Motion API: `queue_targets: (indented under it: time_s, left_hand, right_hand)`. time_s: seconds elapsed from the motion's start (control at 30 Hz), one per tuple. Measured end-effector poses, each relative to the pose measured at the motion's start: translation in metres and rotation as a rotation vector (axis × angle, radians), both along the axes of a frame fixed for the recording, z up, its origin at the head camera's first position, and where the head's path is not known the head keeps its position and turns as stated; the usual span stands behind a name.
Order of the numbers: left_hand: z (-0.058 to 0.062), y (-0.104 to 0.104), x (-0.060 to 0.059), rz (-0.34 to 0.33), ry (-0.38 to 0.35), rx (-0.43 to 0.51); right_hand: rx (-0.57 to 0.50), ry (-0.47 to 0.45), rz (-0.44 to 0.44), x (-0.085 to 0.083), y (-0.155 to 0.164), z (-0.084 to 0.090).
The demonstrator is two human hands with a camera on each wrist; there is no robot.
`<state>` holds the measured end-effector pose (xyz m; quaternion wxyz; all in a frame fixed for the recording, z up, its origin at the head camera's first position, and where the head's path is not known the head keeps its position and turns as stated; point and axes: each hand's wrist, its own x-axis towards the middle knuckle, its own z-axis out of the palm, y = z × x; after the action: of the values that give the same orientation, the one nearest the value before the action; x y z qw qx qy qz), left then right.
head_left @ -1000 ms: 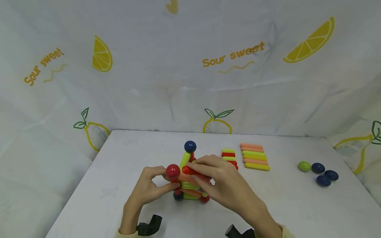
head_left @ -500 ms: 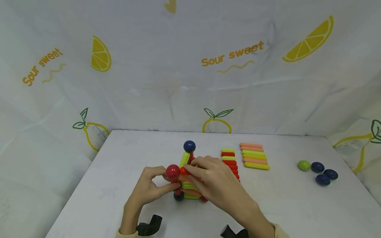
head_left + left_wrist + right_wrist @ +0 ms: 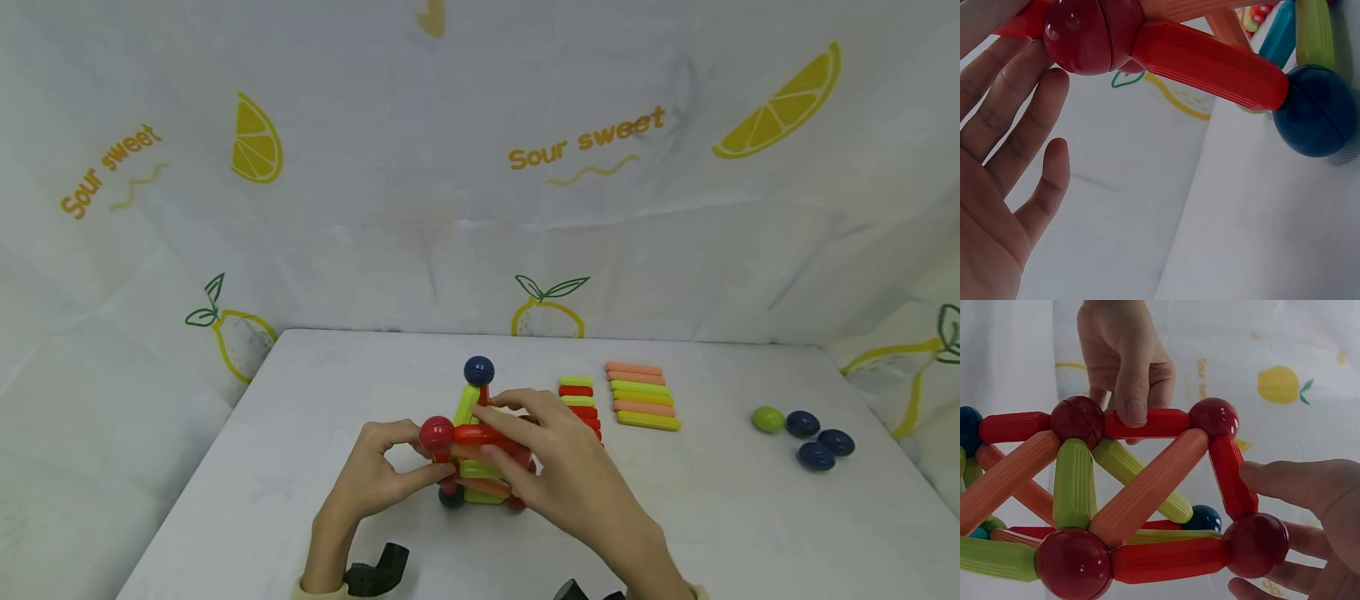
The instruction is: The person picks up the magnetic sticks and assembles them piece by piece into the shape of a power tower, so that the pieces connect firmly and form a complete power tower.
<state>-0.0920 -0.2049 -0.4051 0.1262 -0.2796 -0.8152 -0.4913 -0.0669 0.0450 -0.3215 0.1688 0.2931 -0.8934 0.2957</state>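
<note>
While both hands work at it, the magnetic rod-and-ball structure (image 3: 480, 454) stands on the white desk (image 3: 300, 467), near the front edge and about in the middle. The left hand (image 3: 375, 479) pinches the red ball (image 3: 437, 433) at the upper left corner of the structure between thumb and fingers; in the right wrist view its thumb presses on the red rod (image 3: 1147, 423) that joins this ball to a second red ball (image 3: 1213, 417). The right hand (image 3: 558, 471) is curled around the right side of the structure, and its fingertips close on a lower red ball (image 3: 1256, 545). A dark blue ball (image 3: 478, 370) sits on the top of the structure. To the right of the structure lie two rows of spare rods (image 3: 641, 404), red, green and orange. Farther right of the structure lie one green ball (image 3: 767, 418) and three dark blue balls (image 3: 817, 444) together.
</note>
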Motion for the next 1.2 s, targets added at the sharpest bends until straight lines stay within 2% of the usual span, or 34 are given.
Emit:
queue_targets:
  time_s: [0.1,0.3,0.5,0.7,0.83,0.93,1.0,1.1,1.2]
  left_hand:
    - [0.001,0.0,0.0,0.018,-0.001,-0.008]
    - [0.0,0.0,0.002,0.105,0.016,0.007]
    - [-0.003,0.002,-0.001,0.245,0.07,0.057]
    - [-0.005,0.003,-0.002,0.28,0.054,0.081]
    - [-0.003,0.0,-0.002,0.258,0.026,0.036]
    - [-0.001,-0.006,0.0,0.211,-0.023,-0.018]
    - [0.0,-0.011,0.002,0.151,-0.065,-0.068]
    - [0.002,-0.016,0.004,0.022,-0.143,-0.134]
    - [0.002,-0.013,0.005,-0.077,-0.206,-0.17]
  right_hand:
    - [-0.084,-0.083,-0.054,0.004,0.009,-0.003]
    - [-0.154,-0.176,-0.021,0.009,0.019,-0.01]
    - [-0.193,-0.164,0.05,0.014,0.017,-0.014]
    - [-0.156,-0.145,0.07,0.02,0.011,-0.014]
    - [-0.126,-0.153,0.081,0.024,0.011,-0.013]
    - [-0.125,-0.139,0.111,0.026,0.009,-0.013]
    - [-0.137,-0.129,0.129,0.027,0.008,-0.014]
    - [-0.171,-0.107,0.143,0.028,0.002,-0.016]
    - [-0.191,-0.041,0.138,0.029,-0.005,-0.019]
